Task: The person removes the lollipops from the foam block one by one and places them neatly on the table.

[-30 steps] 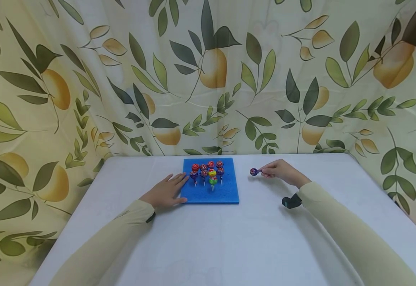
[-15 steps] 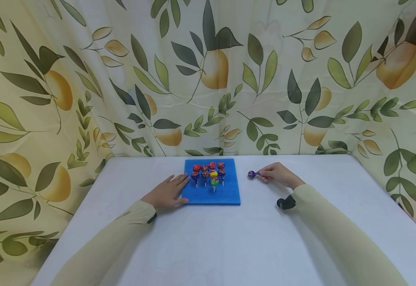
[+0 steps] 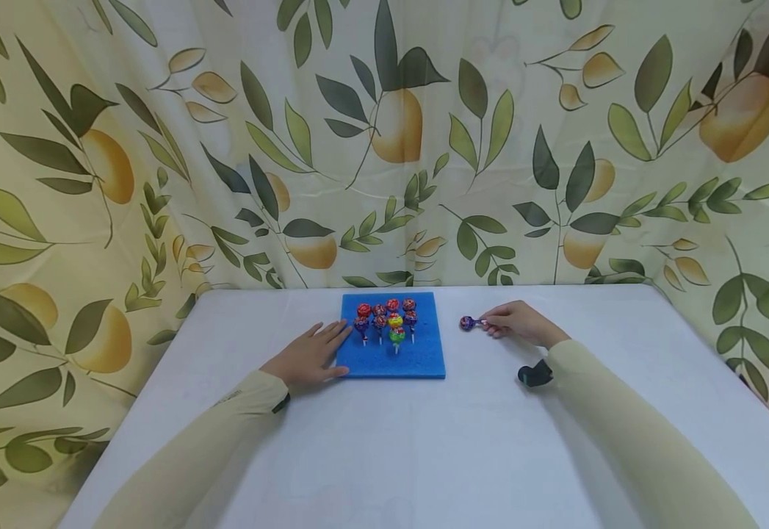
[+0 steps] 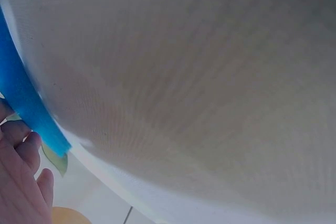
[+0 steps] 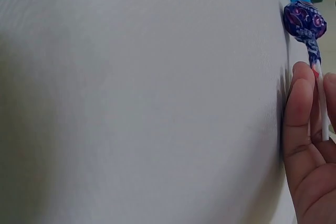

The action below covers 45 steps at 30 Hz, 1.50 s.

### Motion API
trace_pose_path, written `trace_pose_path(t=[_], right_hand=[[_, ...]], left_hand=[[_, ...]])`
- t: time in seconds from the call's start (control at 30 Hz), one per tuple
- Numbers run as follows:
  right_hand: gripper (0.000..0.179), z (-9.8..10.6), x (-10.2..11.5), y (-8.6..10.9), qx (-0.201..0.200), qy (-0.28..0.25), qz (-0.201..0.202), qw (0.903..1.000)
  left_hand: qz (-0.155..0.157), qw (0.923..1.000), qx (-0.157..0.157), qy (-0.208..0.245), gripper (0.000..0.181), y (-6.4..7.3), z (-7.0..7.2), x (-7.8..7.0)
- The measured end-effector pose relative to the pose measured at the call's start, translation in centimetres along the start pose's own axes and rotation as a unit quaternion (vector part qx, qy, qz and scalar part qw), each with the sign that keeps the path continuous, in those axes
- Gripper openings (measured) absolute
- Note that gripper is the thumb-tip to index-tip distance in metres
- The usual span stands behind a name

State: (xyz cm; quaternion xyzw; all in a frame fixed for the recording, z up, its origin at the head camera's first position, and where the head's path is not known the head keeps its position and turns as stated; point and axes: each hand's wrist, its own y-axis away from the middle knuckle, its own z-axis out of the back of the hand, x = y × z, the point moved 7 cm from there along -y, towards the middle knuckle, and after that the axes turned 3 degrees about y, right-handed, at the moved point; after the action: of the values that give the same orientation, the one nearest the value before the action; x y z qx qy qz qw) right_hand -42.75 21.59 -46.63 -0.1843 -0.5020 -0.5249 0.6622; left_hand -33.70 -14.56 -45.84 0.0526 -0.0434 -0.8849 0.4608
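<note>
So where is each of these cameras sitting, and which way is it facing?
Head: worn on the head, looking forward and down at a white table, blue board, lollipops and patterned curtain; sleeves, left hand and right hand show.
Left wrist: worn there, looking across the table to the blue board; part of the left hand shows.
Right wrist: worn there, looking along the table towards a purple lollipop; the right hand pinching its stick shows.
Shared: head and right wrist both show that lollipop.
</note>
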Motion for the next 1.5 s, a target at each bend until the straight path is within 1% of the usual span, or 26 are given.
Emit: trace_pose_path(t=[0.13, 0.37, 0.57, 0.7, 0.73, 0.93, 1.07, 1.27, 1.43, 1.5], right_hand=[[0.036, 0.5, -0.3, 0.4, 0.003, -0.001, 0.004, 1.0], [0.036, 1.7, -0.8, 1.3, -0.01, 0.032, 0.0, 0.9994], [0.035, 2.5, -1.3, 1.7, -0.032, 0.027, -0.016, 0.999], [0.035, 2.6, -1.4, 1.9, -0.038, 0.027, -0.024, 0.9986], [0.035, 2.6, -1.4, 1.9, -0.036, 0.03, -0.023, 0.9986], [0.037, 2.9, -1.4, 2.1, -0.02, 0.037, -0.021, 0.9989], [0.038, 3.2, -1.5, 2.3, -0.014, 0.034, -0.02, 0.9991], [0.042, 3.4, -1.1, 2.8, -0.008, 0.031, -0.014, 0.9994], [0.047, 3.3, -0.4, 3.0, -0.003, 0.069, -0.01, 0.9976], [0.047, 3.1, 0.2, 3.1, 0.005, 0.082, -0.001, 0.9966]], left_hand=[[0.0, 1.0, -0.001, -0.002, 0.084, -0.1, -0.1, 0.1], [-0.002, 1.0, -0.005, -0.006, 0.084, -0.1, -0.2, 0.3], [-0.002, 1.0, -0.007, -0.003, 0.083, 0.0, -0.1, 0.1], [-0.006, 0.9999, -0.008, -0.002, 0.082, 0.0, 0.0, 0.0], [-0.008, 0.9999, -0.013, -0.005, 0.083, -0.1, -0.2, 0.0], [-0.001, 0.9999, -0.007, -0.009, 0.083, -0.1, -0.3, 0.1], [-0.002, 1.0, -0.005, -0.004, 0.082, -0.1, -0.1, 0.0], [0.001, 1.0, -0.001, -0.003, 0.083, -0.1, -0.2, 0.0], [-0.006, 0.9999, -0.009, -0.001, 0.082, 0.0, 0.0, -0.1], [-0.01, 0.9999, -0.012, 0.001, 0.081, 0.1, 0.1, -0.2]])
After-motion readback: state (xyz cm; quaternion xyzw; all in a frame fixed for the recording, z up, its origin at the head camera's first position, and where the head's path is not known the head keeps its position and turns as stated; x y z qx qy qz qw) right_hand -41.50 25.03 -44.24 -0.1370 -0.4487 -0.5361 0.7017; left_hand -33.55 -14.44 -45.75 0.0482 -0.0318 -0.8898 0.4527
